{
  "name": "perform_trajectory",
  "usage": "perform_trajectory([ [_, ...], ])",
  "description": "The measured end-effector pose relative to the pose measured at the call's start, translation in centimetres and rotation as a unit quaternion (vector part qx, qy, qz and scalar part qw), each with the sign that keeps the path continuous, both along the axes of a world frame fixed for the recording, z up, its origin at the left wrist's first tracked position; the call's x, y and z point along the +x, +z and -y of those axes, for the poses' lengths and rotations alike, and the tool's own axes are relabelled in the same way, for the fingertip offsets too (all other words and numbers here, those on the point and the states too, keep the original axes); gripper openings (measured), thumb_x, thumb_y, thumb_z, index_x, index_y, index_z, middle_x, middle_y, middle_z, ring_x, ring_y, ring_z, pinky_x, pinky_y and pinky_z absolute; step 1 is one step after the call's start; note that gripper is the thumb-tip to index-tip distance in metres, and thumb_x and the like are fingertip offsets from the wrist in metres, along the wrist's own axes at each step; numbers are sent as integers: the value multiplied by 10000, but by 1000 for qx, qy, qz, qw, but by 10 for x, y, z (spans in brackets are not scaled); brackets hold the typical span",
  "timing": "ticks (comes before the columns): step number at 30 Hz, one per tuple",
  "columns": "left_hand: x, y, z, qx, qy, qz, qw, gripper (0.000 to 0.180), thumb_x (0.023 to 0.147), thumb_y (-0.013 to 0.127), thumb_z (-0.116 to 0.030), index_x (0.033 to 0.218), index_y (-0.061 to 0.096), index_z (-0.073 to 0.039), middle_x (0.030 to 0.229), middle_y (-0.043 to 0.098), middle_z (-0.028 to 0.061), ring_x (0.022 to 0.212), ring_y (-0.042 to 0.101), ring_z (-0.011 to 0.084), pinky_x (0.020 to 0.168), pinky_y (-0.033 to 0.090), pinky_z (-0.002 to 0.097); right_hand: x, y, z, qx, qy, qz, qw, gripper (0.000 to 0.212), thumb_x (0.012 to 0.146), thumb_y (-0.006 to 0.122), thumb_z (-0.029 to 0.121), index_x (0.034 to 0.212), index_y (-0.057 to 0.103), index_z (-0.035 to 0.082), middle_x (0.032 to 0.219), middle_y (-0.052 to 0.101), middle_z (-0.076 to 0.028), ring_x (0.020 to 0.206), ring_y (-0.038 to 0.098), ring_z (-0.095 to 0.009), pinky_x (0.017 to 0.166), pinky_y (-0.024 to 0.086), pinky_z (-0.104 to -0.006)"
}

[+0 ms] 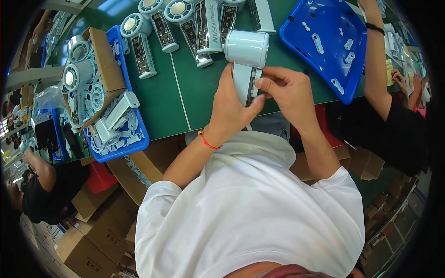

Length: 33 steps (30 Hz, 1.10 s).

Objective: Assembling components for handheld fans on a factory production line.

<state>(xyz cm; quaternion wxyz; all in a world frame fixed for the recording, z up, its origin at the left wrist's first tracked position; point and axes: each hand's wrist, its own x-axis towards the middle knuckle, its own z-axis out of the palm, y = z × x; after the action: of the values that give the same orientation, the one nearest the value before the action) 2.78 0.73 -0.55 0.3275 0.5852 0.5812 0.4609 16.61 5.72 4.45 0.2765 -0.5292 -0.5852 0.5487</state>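
Note:
A pale blue handheld fan (247,48) is upright in front of me, its round head away from me and its handle towards me. My left hand (230,104) wraps round the handle, thumb on the near end. On the handle's right side, an open slot shows dark electronics. My right hand (293,92) pinches at that slot with thumb and forefinger; what lies between the fingertips is mostly hidden. Just beyond, several similar fans (143,55) lie on the green table (162,99), many with circuit boards exposed in their handles.
At the right, a blue tray (320,69) holds several small pale plastic parts. On the left, another blue tray (125,150) carries fan parts and a cardboard box (109,60) filled with fan pieces. A co-worker's arm (376,69) reaches past the right tray. Cardboard boxes (90,248) stand below.

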Motion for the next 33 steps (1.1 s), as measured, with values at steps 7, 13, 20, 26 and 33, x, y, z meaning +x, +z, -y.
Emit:
perform_trajectory([
  [7, 4, 7, 0, -11, 21, -28, 999, 718, 653, 683, -125, 1223, 305, 93, 1055, 495, 240, 939, 537, 363, 787, 449, 388, -1, 0, 6, 52, 9, 34, 998, 202, 782, 625, 76, 933, 633, -58, 729, 632, -104, 648, 603, -137, 575, 488, -254],
  [13, 5, 1, 2, -37, 59, 56, 996, 710, 650, 684, -125, 1216, 311, 84, 1037, 497, 232, 923, 539, 353, 768, 451, 374, -9, 7, 12, 224, 106, 205, 947, 247, 860, 522, 195, 772, 585, -27, 677, 559, -156, 592, 539, -308, 529, 410, -358],
  [20, 4, 2, 1, 9, 33, 5, 999, 705, 643, 669, -120, 1213, 309, 89, 1033, 500, 255, 886, 551, 385, 735, 467, 395, 1, -1, -3, 267, 167, 203, 927, 374, 889, 469, 299, 692, 523, -14, 642, 496, -159, 593, 488, -360, 517, 371, -409],
  [26, 2, 2, -4, 10, 21, -31, 999, 687, 643, 658, -122, 1199, 314, 93, 951, 528, 262, 798, 566, 415, 652, 481, 414, -2, -7, -7, 258, 171, 178, 934, 381, 889, 469, 305, 702, 529, -22, 655, 506, -173, 604, 487, -368, 525, 369, -413],
  [33, -8, 3, -8, -25, -16, 54, 998, 653, 667, 649, -146, 1200, 341, 74, 934, 552, 244, 807, 585, 366, 704, 472, 379, -3, 0, -12, 229, 185, 201, 934, 369, 877, 498, 290, 721, 546, -41, 634, 508, -176, 577, 487, -338, 529, 370, -377],
])
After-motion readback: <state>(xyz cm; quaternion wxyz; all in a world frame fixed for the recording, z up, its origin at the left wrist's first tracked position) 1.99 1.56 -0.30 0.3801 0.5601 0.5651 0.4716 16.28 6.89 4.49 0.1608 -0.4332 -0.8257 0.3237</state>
